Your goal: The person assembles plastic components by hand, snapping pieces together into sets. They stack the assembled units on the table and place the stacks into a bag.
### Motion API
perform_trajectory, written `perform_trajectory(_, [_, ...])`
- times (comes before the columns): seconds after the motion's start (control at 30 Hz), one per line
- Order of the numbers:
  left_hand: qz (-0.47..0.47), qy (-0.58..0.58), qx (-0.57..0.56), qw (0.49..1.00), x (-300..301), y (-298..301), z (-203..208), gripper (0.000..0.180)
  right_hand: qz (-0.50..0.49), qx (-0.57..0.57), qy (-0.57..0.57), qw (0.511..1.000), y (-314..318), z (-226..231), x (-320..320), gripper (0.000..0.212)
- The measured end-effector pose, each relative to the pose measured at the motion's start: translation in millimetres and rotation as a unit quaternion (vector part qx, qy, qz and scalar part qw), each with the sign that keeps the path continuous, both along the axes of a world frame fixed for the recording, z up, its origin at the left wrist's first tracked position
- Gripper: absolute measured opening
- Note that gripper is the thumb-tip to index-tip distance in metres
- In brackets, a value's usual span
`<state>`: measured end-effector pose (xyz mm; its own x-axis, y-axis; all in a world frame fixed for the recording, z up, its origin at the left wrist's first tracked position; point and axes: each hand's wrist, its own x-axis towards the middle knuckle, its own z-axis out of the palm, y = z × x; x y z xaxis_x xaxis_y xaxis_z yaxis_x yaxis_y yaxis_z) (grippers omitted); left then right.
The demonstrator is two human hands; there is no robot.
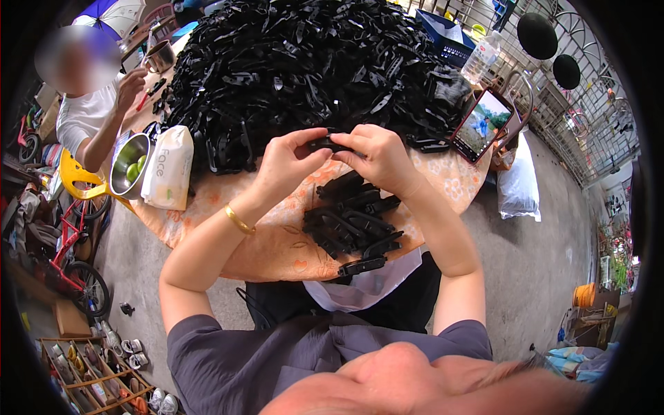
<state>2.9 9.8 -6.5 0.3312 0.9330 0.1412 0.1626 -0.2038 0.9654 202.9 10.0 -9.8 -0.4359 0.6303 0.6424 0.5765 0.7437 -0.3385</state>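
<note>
My left hand [296,158] and my right hand [379,158] meet over the near part of the table. Between their fingertips they pinch a small black plastic piece [327,143], partly hidden by the fingers. Just beyond my hands rises a large heap of similar black plastic pieces [304,69]. Closer to me, below my right hand, lies a smaller pile of black clip-like pieces [353,218] near the table's front edge. They rest on an orange flowered tablecloth [277,245]. A white plastic bag [366,285] hangs over my lap beneath that edge.
At left are a tissue pack [168,169], a metal bowl [129,166] with green fruit, and a seated person [90,121]. A propped phone [482,126], a plastic bottle [482,59] and a blue basket [446,41] stand at right. A yellow stool [79,176] adjoins the table.
</note>
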Motion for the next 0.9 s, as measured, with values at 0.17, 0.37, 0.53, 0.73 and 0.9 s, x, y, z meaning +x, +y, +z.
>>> perform_trajectory(0.17, [0.015,0.006,0.014,1.000,-1,3,-3,0.037,-0.002,0.074,0.049,0.996,3,7,-5,0.033])
perform_trajectory(0.37, [0.027,0.018,0.095,0.995,1,-3,3,0.034,0.017,-0.156,0.071,0.985,1,4,6,0.039])
perform_trajectory(0.53, [0.008,0.072,0.228,0.971,0,-6,7,0.038,0.050,-0.049,0.084,0.994,3,8,7,0.031])
perform_trajectory(0.73, [-0.048,0.062,0.309,0.948,1,-15,13,0.037,0.149,-0.378,0.337,0.849,9,7,15,0.027])
perform_trajectory(0.9, [-0.180,0.119,0.356,0.909,1,-24,10,0.032,-0.058,-0.132,-0.004,0.990,11,-1,16,0.028])
